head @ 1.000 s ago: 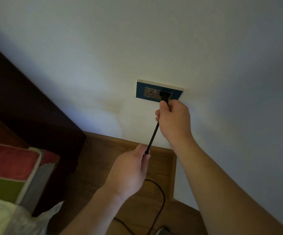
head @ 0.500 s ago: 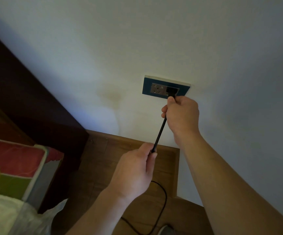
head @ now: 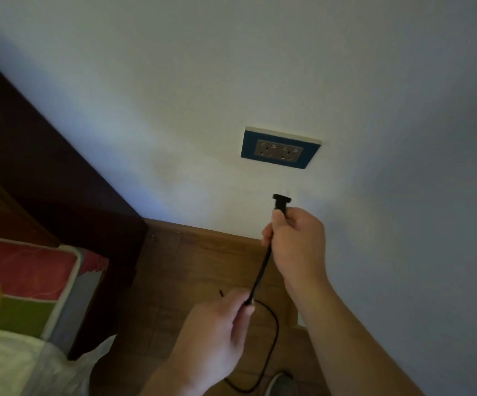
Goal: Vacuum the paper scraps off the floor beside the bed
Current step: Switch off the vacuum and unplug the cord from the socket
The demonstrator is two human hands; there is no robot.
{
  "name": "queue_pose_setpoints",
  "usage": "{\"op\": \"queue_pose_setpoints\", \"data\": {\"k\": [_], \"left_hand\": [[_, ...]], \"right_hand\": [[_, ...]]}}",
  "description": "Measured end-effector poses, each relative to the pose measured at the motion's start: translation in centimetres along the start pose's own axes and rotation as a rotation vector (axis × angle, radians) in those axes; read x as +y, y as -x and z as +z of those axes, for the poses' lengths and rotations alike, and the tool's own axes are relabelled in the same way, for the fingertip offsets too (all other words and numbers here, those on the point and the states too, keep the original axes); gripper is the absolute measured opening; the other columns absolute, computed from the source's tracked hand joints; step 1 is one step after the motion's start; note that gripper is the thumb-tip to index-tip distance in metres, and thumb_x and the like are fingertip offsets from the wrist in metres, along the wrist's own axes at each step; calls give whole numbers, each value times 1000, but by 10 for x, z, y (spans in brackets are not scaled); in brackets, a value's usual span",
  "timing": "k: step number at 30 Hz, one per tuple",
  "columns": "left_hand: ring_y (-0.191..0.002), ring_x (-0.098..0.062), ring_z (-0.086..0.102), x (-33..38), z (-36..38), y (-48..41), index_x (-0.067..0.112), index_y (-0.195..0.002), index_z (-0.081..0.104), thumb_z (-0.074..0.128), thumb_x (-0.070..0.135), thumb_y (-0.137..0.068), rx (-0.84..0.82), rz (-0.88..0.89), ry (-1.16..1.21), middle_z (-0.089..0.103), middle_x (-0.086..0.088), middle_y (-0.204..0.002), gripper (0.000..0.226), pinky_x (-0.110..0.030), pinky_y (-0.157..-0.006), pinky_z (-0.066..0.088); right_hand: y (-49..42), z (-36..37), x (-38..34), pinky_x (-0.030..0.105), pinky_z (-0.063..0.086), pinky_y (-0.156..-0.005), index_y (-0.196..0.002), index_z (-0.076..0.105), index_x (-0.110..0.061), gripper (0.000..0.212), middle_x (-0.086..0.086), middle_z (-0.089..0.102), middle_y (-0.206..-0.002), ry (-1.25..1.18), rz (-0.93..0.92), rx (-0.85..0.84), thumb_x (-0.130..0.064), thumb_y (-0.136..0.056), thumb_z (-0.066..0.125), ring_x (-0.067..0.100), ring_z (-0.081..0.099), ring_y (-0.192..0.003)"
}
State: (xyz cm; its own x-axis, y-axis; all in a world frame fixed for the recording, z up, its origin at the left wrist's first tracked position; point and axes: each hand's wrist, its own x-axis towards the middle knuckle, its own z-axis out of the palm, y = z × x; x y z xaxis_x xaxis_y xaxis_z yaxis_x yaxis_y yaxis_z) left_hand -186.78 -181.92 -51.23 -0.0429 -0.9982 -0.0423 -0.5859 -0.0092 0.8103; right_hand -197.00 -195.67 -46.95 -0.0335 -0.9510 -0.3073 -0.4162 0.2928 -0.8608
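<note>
With right hand (head: 294,241) fisted round plug (head: 281,202) and left hand (head: 214,332) pinching cord (head: 261,272), socket (head: 280,151) at 12 o'clock, the slack loop may snag.

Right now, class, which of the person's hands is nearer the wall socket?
Right. The right hand, gripping the plug, sits just below the wall socket, apart from it; the left hand pinches the cord farther down, over the floor.

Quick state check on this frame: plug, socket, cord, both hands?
plug: out of the socket, held below it
socket: empty, both outlets free
cord: straight between the hands, slack loop on the floor past the left hand
right hand: grips the plug
left hand: pinches the cord lower down
</note>
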Motion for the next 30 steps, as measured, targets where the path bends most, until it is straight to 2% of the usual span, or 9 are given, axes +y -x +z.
{"op": "queue_pose_setpoints", "data": {"k": [1,3,6,9,11,15,19,24,30], "left_hand": [[-65,0,66,-5,1,9,44,-107,56,33,62,-101,27,-26,15,62,20,-70,30,-20,-54,55],[-67,-1,68,-12,2,20,42,-110,57,33,62,-101,37,-40,2,65,19,-72,32,-20,-58,56],[-67,-2,67,-15,7,30,40,-108,57,42,49,-102,24,-31,-35,63,19,-72,19,-16,-56,53],[-72,-2,69,-14,12,44,34,-111,61,41,50,-101,10,-39,-42,69,16,-79,27,-21,-61,56],[-68,-2,67,-13,13,53,33,-109,62,40,50,-101,19,-41,-49,69,16,-76,28,-18,-58,55],[-64,-3,63,-14,16,72,31,-109,63,43,46,-102,27,-51,-90,58,20,-64,26,-11,-50,44],[-60,-3,62,-14,20,86,29,-111,64,42,45,-104,55,-66,-109,55,22,-63,27,-11,-49,43],[-61,1,65,-13,30,105,20,-123,64,42,47,-103,172,-115,-127,71,14,-74,40,-17,-54,53],[-67,-1,66,0,39,130,23,-127,62,42,47,-103,218,-214,-151,69,13,-77,39,-20,-59,55]], "right_hand": [[3,-1,9,24,50,-65,-83,68,-20,25,-5,70,-65,-4,27,6,-26,-101,52,3,65,-60],[6,-2,18,27,47,-68,-83,69,-20,27,-4,70,-64,0,44,10,-26,-102,50,3,64,-60],[16,4,25,21,43,-61,-89,68,-23,23,-7,71,-65,11,23,15,-28,-102,50,-1,64,-61],[30,7,32,10,43,-51,-97,68,-25,18,-10,71,-67,1,17,22,-28,-102,51,-3,65,-60],[39,8,34,8,43,-50,-98,67,-25,17,-11,71,-67,1,6,24,-28,-101,51,-3,65,-59],[59,8,40,19,47,-60,-93,62,-34,15,-14,71,-70,-12,-14,10,-29,-101,51,2,66,-61],[70,9,44,21,48,-61,-94,61,-36,14,-17,71,-73,12,-64,-31,-30,-101,51,1,66,-63],[80,12,50,30,58,-65,-96,62,-34,12,-9,72,-73,25,-133,-92,-29,-101,52,6,68,-65],[94,11,53,31,60,-69,-102,63,-32,10,-7,72,-76,57,-185,-188,-29,-101,53,5,68,-69]]}}
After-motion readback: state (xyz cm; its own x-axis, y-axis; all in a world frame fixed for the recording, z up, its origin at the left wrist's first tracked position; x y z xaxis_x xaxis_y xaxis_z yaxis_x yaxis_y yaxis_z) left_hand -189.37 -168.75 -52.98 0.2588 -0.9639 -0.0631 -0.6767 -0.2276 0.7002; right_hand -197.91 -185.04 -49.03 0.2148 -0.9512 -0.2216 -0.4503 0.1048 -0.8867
